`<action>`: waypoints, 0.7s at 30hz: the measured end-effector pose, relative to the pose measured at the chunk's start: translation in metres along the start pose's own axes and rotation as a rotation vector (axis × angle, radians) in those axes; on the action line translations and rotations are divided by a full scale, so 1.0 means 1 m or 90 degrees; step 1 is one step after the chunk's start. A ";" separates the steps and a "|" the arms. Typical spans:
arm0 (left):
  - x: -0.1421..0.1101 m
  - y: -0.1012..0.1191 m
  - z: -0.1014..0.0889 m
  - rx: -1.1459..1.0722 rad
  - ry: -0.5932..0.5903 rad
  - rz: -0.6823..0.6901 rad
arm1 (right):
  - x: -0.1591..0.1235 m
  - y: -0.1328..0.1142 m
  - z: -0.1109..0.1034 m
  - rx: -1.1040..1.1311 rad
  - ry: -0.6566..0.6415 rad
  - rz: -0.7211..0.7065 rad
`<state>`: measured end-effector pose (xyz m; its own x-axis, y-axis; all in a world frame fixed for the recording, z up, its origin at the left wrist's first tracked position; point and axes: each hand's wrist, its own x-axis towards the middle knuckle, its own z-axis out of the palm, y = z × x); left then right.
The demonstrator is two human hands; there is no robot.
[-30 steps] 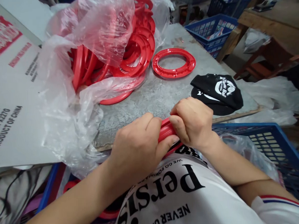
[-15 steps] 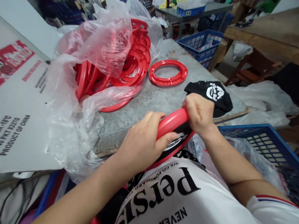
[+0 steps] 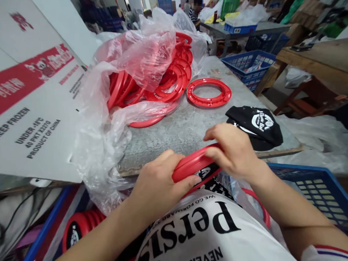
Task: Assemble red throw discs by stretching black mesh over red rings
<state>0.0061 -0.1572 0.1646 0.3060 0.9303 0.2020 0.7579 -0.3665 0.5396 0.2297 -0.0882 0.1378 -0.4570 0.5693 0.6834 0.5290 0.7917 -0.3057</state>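
Note:
My left hand (image 3: 158, 184) and my right hand (image 3: 234, 151) both grip the rim of a red plastic ring (image 3: 192, 166) with black printed fabric stretched across it, held close to my chest at the table's front edge. Left fingers curl over the rim's left side. Right fingers pinch the rim's right side. A single loose red ring (image 3: 209, 92) lies flat on the grey table (image 3: 176, 130). Black printed fabric pieces (image 3: 256, 122) are stacked right of my right hand.
A clear plastic bag (image 3: 143, 67) full of red rings sits at the back of the table. A large cardboard box (image 3: 27, 109) stands left. Blue crates sit at lower left (image 3: 40, 234), holding finished red discs, and lower right (image 3: 313, 182). A person works far back.
The view has lifted and shifted. My right hand has slid along the ring's rim and its fingers have loosened from a tight fist to a pinch. The left hand keeps its grip.

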 end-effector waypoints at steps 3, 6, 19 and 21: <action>0.004 0.002 0.004 0.036 -0.001 -0.005 | 0.015 -0.021 0.005 -0.147 -0.050 -0.094; 0.009 0.001 0.009 0.039 -0.036 -0.018 | 0.015 -0.026 0.014 -0.211 -0.030 -0.109; 0.014 -0.032 0.028 -0.124 -0.010 0.001 | -0.026 0.039 0.014 -0.043 0.113 0.250; 0.002 -0.046 0.035 -0.164 0.080 0.009 | -0.043 0.054 0.016 0.061 0.165 0.348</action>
<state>-0.0077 -0.1392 0.1117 0.2294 0.9250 0.3029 0.5781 -0.3798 0.7222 0.2669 -0.0662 0.0810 0.0584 0.8359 0.5458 0.5658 0.4227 -0.7079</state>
